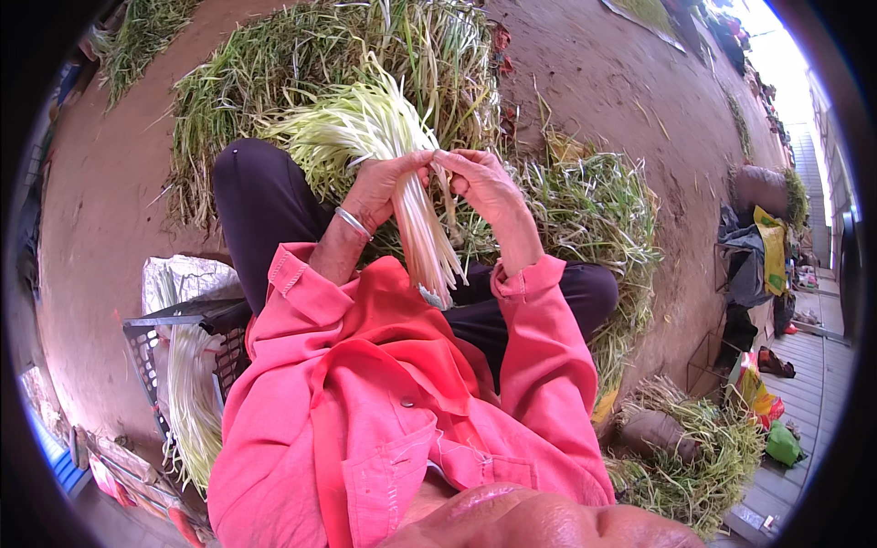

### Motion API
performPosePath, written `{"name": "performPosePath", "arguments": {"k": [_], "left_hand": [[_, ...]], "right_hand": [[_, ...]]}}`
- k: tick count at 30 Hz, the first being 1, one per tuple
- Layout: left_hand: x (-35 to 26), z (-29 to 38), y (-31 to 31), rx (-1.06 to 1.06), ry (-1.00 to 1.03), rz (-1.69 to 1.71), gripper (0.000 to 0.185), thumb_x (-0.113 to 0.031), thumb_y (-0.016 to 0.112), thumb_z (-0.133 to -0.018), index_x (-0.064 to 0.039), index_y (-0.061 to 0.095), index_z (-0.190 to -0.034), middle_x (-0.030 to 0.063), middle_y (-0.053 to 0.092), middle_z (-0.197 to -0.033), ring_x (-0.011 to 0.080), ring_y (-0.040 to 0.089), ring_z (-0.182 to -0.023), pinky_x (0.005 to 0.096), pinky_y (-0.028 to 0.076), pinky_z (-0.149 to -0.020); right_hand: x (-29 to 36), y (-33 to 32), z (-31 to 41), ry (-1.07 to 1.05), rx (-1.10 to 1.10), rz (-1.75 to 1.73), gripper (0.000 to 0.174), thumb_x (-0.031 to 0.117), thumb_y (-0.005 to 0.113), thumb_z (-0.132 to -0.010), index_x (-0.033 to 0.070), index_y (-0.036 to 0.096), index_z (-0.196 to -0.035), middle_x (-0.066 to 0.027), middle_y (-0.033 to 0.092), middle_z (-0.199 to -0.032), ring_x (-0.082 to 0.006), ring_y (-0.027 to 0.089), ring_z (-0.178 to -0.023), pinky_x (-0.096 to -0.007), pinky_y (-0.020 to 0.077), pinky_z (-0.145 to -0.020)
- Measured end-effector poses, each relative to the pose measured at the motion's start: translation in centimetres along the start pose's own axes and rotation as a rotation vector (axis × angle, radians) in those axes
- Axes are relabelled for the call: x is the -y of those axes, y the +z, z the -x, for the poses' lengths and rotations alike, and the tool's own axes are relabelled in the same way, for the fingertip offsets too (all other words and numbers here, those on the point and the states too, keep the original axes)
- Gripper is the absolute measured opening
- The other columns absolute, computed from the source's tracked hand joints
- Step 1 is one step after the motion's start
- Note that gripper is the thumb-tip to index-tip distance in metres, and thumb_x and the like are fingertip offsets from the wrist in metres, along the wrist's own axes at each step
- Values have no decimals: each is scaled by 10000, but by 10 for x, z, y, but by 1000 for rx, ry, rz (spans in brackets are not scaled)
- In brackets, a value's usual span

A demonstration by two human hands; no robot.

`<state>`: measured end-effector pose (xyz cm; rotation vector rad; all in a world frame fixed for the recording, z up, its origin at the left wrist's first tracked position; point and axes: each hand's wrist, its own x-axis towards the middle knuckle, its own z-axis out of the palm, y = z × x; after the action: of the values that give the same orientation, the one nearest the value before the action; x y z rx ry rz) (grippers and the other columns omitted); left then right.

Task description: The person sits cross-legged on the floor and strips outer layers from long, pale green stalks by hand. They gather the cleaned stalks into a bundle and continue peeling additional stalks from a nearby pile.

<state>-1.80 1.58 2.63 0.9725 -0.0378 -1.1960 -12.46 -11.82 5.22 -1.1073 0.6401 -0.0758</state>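
My left hand (385, 188), with a silvery bangle at its wrist, is closed around a bundle of blanched pale-yellow chives (421, 233). The leafy ends fan out up and to the left, and the white stalks hang down towards my lap. At the bundle's right side, my right hand (483, 179) pinches with thumb and forefinger, its tips meeting my left thumb. A thin wilted strand (449, 205) hangs below the pinching fingers. Beyond both hands spreads a large heap of green and straw-coloured leafy stalks (274, 89).
Left of me, a black plastic crate (144, 356) holds more pale stalks (188, 383). A loose leafy pile (589, 205) lies by my right knee. Another pile (712, 466) sits lower right, around a brown roll (658, 435). Bags and cloths (750, 260) stand along the right.
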Motion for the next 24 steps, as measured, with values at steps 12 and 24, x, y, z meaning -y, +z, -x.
{"name": "performPosePath", "arguments": {"k": [12, 24], "left_hand": [[-13, -2, -2, -35, 137, 108, 202, -113, 721, -797, -12, 613, -935, 26, 602, -693, 130, 592, -585, 270, 512, -566], [-11, -5, -6, -38, 92, 171, 201, -108, 734, -785, -6, 626, -920, 45, 614, -691, 131, 591, -569, 264, 504, -544]], "right_hand": [[-115, -116, -18, 235, -865, 704, 343, 287, 758, -629, 27, 715, -848, -113, 690, -781, -222, 647, -701, -342, 510, -714], [-47, -23, 2, -261, 203, 441, 363, 297, 605, -891, 38, 612, -1145, -65, 651, -1049, -111, 578, -940, -263, 457, -792]]}}
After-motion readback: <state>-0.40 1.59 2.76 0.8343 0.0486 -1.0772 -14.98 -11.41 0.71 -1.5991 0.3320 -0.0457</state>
